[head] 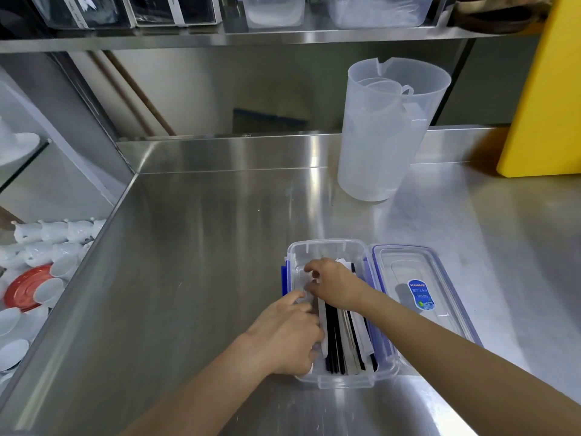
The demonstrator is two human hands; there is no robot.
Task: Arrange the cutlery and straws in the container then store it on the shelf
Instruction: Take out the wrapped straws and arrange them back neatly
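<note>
Down at the lower middle, the clear plastic container (pixel 328 250) lies lengthways on the shiny steel desk (pixel 195 247). Black and white wrapped straws (pixel 342 335) point away. Both hands' fingers (pixel 309 267) pinch wrappers, partly hidden.

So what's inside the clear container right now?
Black and white wrapped sticks lie lengthwise in the container. Both hands, left and right, reach in and cover its left side and whatever they grip.

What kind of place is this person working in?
Probably a café or restaurant kitchen: a stainless steel counter with a steel shelf of storage tubs above, stacked white cups to the left, and a big plastic measuring jug.
</note>
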